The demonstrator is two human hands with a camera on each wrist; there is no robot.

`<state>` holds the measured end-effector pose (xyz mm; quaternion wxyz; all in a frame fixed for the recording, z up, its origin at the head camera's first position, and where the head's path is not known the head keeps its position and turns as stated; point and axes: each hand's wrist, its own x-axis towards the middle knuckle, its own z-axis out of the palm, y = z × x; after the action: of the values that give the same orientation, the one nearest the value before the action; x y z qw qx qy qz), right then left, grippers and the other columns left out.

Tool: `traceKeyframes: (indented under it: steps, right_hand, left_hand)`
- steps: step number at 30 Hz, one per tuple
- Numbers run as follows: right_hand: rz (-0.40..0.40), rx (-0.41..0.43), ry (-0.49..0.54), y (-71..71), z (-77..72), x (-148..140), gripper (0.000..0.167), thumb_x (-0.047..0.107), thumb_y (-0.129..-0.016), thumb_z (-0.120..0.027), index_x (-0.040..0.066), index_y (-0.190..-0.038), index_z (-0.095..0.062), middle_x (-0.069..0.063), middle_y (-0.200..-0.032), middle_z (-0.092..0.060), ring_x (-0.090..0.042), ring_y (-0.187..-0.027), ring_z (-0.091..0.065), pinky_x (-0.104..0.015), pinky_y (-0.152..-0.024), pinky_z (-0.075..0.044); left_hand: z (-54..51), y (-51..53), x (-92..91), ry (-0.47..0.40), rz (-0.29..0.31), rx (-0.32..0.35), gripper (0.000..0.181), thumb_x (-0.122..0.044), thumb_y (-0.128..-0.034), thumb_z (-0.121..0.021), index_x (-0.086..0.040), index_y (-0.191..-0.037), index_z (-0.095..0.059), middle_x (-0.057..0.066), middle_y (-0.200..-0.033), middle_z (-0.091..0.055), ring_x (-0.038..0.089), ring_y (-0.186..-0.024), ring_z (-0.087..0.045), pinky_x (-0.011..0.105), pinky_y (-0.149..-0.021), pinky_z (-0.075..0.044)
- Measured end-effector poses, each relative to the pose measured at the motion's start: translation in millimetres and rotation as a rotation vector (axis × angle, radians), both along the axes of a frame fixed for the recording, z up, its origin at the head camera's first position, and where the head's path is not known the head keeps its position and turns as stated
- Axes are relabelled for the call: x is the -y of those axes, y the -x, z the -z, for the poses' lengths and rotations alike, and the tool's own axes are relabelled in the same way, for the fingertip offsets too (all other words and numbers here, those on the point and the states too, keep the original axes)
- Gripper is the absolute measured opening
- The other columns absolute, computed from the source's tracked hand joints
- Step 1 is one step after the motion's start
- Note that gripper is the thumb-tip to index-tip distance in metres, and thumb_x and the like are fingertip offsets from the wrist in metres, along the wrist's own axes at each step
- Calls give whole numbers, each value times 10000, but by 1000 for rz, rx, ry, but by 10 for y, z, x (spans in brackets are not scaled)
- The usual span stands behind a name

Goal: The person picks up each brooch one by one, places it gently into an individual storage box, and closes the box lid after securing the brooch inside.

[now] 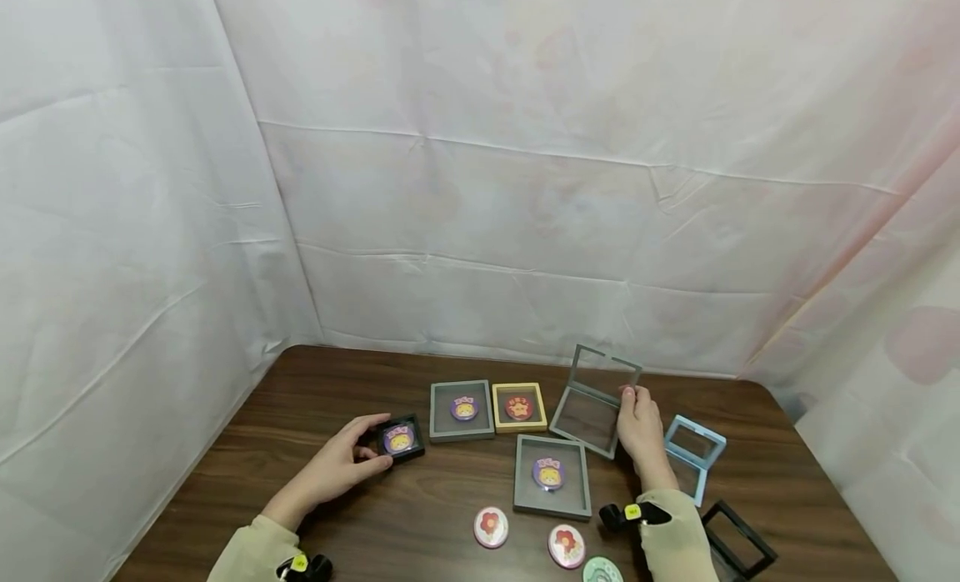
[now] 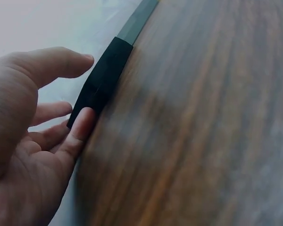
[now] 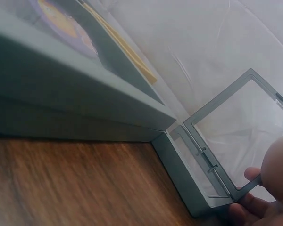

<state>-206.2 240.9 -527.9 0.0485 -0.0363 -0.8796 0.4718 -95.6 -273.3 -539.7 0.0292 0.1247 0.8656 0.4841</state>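
My left hand is at the left of a small black display case lying on the table, which has a purple badge with a yellow animal face inside. Its thumb and fingers span the case's left side, and in the left wrist view a fingertip touches the black edge. On the right, a larger grey display case stands with its clear lid raised. My right hand holds this case at its right side, near the hinge; in the right wrist view, fingers are at the lid's lower corner.
Two closed grey cases hold purple badges, and a yellow case holds a red one. Open blue and black cases lie right. Flower badges and a green badge lie in front.
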Motion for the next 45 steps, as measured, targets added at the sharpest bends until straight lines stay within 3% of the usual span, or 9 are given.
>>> traceKeyframes:
  steps: [4, 10, 12, 15, 17, 21, 26, 33, 45]
  right_hand:
    - [4, -6, 5, -2, 27, 2, 615, 389, -1206, -189, -62, -1553, -422, -356, -1553, -408, -546, -1491, -350, -697, -1207, -295]
    - [9, -9, 10, -2, 21, -11, 605, 393, -1206, -199, -50, -1548, -429, -348, -1556, -409, -541, -1493, -352, -696, -1207, -297]
    - [7, -4, 11, 2, 31, -15, 614, 406, -1204, -193, -43, -1552, -428, -346, -1559, -407, -540, -1492, -354, -694, -1206, -300]
    - [2, -1, 13, 3, 49, -23, 618, 411, -1203, -190, -40, -1555, -425, -347, -1562, -402, -540, -1492, -354, -695, -1204, -301]
    - [1, 0, 14, 9, 55, -21, 622, 416, -1202, -190, -38, -1555, -426, -347, -1565, -400, -541, -1492, -354, -694, -1204, -300]
    - [-1, 4, 15, 10, 64, -22, 626, 423, -1202, -190, -32, -1561, -426, -344, -1576, -394, -538, -1497, -351, -692, -1206, -300]
    - [-6, 6, 15, 14, 70, -30, 641, 434, -1200, -185, -34, -1569, -420, -348, -1597, -375, -540, -1509, -335, -694, -1210, -292]
    - [-10, -3, 6, 25, 58, -30, 636, 428, -1202, -190, -41, -1563, -424, -351, -1591, -382, -543, -1503, -341, -699, -1204, -297]
    - [-6, 0, 8, -7, 36, -14, 634, 429, -1200, -180, -31, -1565, -421, -347, -1593, -381, -546, -1510, -331, -697, -1208, -285]
  left_hand:
    - [-57, -7, -56, 137, -34, -89, 765, -305, -1018, -820, -14, -1624, -455, 261, -1593, -465, 197, -1055, -657, 312, -844, -599]
    - [-217, -80, -352, 329, -121, -331, 681, -233, -967, -863, -31, -1546, -567, 172, -1550, -519, 428, -1420, -400, 635, -1052, -476]
    - [-260, -113, -488, 333, -94, -396, 702, -183, -934, -880, -22, -1541, -569, 172, -1544, -532, 432, -1427, -401, 674, -1082, -445]
    - [-297, -181, -713, 340, -15, -443, 770, -175, -906, -893, -49, -1577, -538, 136, -1549, -547, 375, -1420, -451, 646, -1109, -463]
    - [-303, -226, -856, 348, 46, -456, 798, -205, -906, -894, -68, -1596, -518, 119, -1556, -555, 342, -1427, -483, 618, -1133, -471]
    - [-281, -319, -1122, 356, 163, -413, 811, -289, -945, -865, -95, -1630, -476, 79, -1587, -537, 277, -1455, -486, 561, -1164, -471]
    - [-228, -404, -1353, 395, 243, -380, 777, -374, -1010, -796, -75, -1642, -457, 46, -1591, -527, 230, -1438, -499, 507, -1167, -482]
    - [-193, -488, -1491, 471, 261, -406, 690, -446, -1047, -730, -41, -1571, -538, 35, -1489, -596, 183, -1317, -561, 462, -1100, -526]
    - [-110, -524, -1550, 526, 241, -461, 643, -469, -979, -804, -96, -1479, -648, -11, -1412, -601, 151, -1237, -522, 434, -996, -518]
